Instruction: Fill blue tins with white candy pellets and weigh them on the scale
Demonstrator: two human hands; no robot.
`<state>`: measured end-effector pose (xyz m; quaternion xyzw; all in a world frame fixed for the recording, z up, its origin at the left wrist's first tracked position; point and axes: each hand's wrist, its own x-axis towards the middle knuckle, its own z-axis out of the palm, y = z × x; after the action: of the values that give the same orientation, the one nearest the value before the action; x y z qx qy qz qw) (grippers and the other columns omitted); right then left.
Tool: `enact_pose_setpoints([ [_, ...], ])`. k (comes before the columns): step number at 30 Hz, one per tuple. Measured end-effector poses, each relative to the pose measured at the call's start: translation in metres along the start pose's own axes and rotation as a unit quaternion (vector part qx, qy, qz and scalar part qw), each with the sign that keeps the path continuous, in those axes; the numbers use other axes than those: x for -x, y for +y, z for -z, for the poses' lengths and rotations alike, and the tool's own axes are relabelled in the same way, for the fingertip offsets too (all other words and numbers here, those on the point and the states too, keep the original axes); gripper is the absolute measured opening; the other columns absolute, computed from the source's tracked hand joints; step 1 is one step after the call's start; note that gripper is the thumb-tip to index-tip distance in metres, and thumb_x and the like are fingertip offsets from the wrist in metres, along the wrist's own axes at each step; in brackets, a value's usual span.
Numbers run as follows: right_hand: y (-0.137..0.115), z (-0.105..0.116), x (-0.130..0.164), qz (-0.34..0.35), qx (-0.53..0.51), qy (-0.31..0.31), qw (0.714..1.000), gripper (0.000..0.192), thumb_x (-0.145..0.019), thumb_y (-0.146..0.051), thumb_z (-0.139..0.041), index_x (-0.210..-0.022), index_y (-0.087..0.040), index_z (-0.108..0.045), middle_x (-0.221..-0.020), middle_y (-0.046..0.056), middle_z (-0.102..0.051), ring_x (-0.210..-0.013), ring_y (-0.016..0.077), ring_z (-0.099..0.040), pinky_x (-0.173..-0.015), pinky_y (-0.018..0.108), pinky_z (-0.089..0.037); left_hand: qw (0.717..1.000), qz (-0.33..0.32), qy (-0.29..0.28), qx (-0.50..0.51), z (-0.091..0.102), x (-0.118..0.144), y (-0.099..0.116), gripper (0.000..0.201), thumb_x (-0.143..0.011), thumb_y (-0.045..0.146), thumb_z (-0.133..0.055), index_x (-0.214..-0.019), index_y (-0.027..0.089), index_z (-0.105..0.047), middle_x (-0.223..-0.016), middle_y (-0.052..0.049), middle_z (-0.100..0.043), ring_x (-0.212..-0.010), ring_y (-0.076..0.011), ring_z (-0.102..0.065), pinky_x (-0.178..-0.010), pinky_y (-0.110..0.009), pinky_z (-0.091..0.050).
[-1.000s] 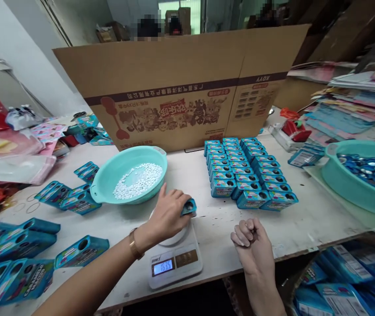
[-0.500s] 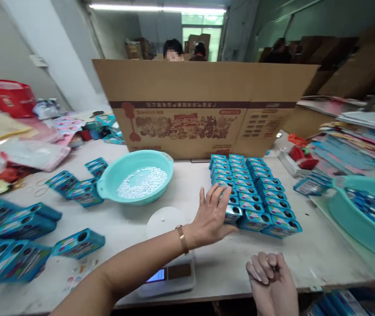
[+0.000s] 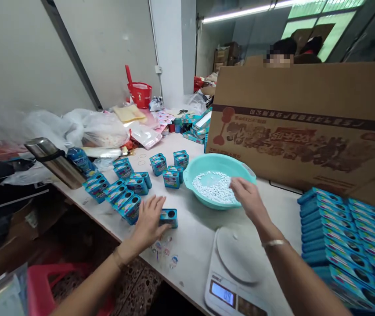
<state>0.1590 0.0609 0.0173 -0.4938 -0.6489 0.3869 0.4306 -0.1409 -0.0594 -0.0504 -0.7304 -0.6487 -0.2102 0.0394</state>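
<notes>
My left hand (image 3: 148, 223) is open, its fingers spread beside a small blue box (image 3: 170, 217) at the table's front left. Its thumb and forefinger are on either side of the box's near end; firm contact cannot be made out. Over the right rim of a turquoise basin (image 3: 196, 198) is my right hand (image 3: 247, 197), its fingers drawn together in a pinch. What those fingertips hold, if anything, is hidden. Small white tablets (image 3: 209, 193) cover much of the basin's bottom. A white digital scale (image 3: 214, 281) stands in front, with one white tablet (image 3: 235, 236) on its round plate.
Several blue boxes (image 3: 121, 193) stand in groups at left, and stacked rows of them (image 3: 342, 237) at right. A large cardboard box (image 3: 293, 92) rises behind the basin. A steel flask (image 3: 55, 162) leans near the left edge. A red stool (image 3: 39, 285) is below. Another person (image 3: 281, 50) is behind.
The view has swung left. My left hand has gone from the box rows on the right to the single box at left. My right hand has moved from the front edge to the basin.
</notes>
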Motion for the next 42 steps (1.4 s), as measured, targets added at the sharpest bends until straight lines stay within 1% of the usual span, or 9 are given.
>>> enact_pose_setpoints([
  [3, 0.018, -0.021, -0.065, -0.048, 0.349, -0.193, 0.916, 0.043, -0.090, -0.059, -0.043, -0.099, -0.021, -0.061, -0.099, 0.010, -0.065, -0.092, 0.0249, -0.060, -0.072, 0.033, -0.043, 0.997, 0.000, -0.066, 0.043, -0.005, -0.001, -0.004, 0.030, -0.082, 0.025, -0.064, -0.111, 0.022, -0.058, -0.103, -0.007, -0.067, -0.103, -0.0302, -0.062, -0.107, -0.066, -0.027],
  [5, 0.034, -0.028, -0.088, -0.102, 0.430, -0.235, 0.866, 0.052, -0.083, -0.061, -0.054, -0.113, -0.019, -0.060, -0.118, 0.017, -0.062, -0.104, 0.0330, -0.059, -0.077, 0.038, -0.044, 0.994, -0.006, -0.074, 0.077, -0.003, 0.000, -0.001, 0.021, -0.082, 0.022, -0.064, -0.103, 0.023, -0.058, -0.094, -0.002, -0.066, -0.093, -0.0259, -0.064, -0.107, -0.067, -0.025],
  [14, 0.053, -0.051, -0.081, -0.173, 0.371, -0.360, 0.838, 0.085, -0.074, -0.072, -0.058, -0.140, -0.022, -0.039, -0.142, 0.021, -0.045, -0.105, 0.0352, -0.060, -0.076, 0.040, -0.049, 0.948, -0.140, -0.073, 0.278, 0.014, -0.031, 0.086, 0.029, -0.083, 0.028, -0.067, -0.109, 0.025, -0.055, -0.098, -0.002, -0.064, -0.094, -0.0220, -0.060, -0.114, -0.057, -0.020],
  [21, 0.045, -0.055, -0.074, -0.170, 0.272, -0.327, 0.889, 0.044, -0.077, -0.046, -0.070, -0.113, -0.022, -0.060, -0.119, 0.012, -0.064, -0.106, 0.0305, -0.057, -0.084, 0.035, -0.043, 0.927, -0.224, -0.144, 0.265, -0.035, -0.053, 0.156, 0.031, -0.076, 0.033, -0.075, -0.101, 0.021, -0.060, -0.094, -0.004, -0.063, -0.094, -0.0250, -0.058, -0.108, -0.054, -0.032],
  [26, 0.041, -0.051, -0.079, -0.213, 0.123, -0.266, 0.932, 0.018, -0.073, -0.031, -0.076, -0.079, -0.019, -0.064, -0.087, 0.006, -0.066, -0.077, 0.0191, -0.056, -0.062, 0.025, -0.040, 0.924, -0.221, -0.162, 0.268, -0.045, -0.046, 0.168, 0.038, -0.074, 0.031, -0.078, -0.105, 0.020, -0.060, -0.094, -0.006, -0.063, -0.093, -0.0267, -0.059, -0.102, -0.053, -0.040],
  [29, 0.039, -0.042, -0.088, -0.271, -0.002, -0.201, 0.941, 0.017, -0.082, -0.034, -0.068, -0.082, -0.020, -0.060, -0.076, 0.004, -0.061, -0.057, 0.0109, -0.046, -0.047, 0.021, -0.033, 0.910, -0.172, -0.162, 0.340, -0.042, -0.043, 0.162, 0.068, -0.067, 0.039, -0.083, -0.125, 0.018, -0.053, -0.107, -0.011, -0.064, -0.101, -0.0311, -0.060, -0.098, -0.054, -0.044],
  [31, 0.038, -0.034, -0.093, -0.310, -0.094, -0.151, 0.934, 0.018, -0.091, -0.038, -0.054, -0.086, -0.020, -0.054, -0.076, 0.003, -0.059, -0.051, 0.0081, -0.043, -0.042, 0.018, -0.029, 0.878, -0.117, -0.162, 0.435, -0.041, -0.045, 0.150, 0.080, -0.070, 0.047, -0.079, -0.137, 0.018, -0.044, -0.121, -0.015, -0.062, -0.112, -0.0325, -0.058, -0.098, -0.051, -0.046],
  [35, 0.038, -0.025, -0.096, -0.361, -0.247, -0.063, 0.897, 0.025, -0.100, -0.038, -0.030, -0.086, -0.021, -0.042, -0.069, 0.000, -0.050, -0.047, 0.0052, -0.042, -0.036, 0.012, -0.026, 0.803, -0.040, -0.212, 0.556, -0.050, -0.066, 0.123, 0.040, -0.096, 0.040, -0.043, -0.127, 0.018, -0.057, -0.124, -0.012, -0.065, -0.116, -0.0252, -0.061, -0.100, -0.041, -0.048],
  [42, 0.036, -0.013, -0.093, -0.389, -0.401, 0.001, 0.829, 0.017, -0.099, -0.025, -0.037, -0.083, -0.020, -0.040, -0.064, -0.006, -0.045, -0.036, 0.0008, -0.028, -0.031, 0.008, -0.020, 0.795, -0.321, -0.309, 0.412, -0.083, -0.100, 0.123, 0.040, -0.091, 0.015, -0.042, -0.123, 0.025, -0.064, -0.126, -0.008, -0.064, -0.114, -0.0204, -0.062, -0.100, -0.036, -0.048],
])
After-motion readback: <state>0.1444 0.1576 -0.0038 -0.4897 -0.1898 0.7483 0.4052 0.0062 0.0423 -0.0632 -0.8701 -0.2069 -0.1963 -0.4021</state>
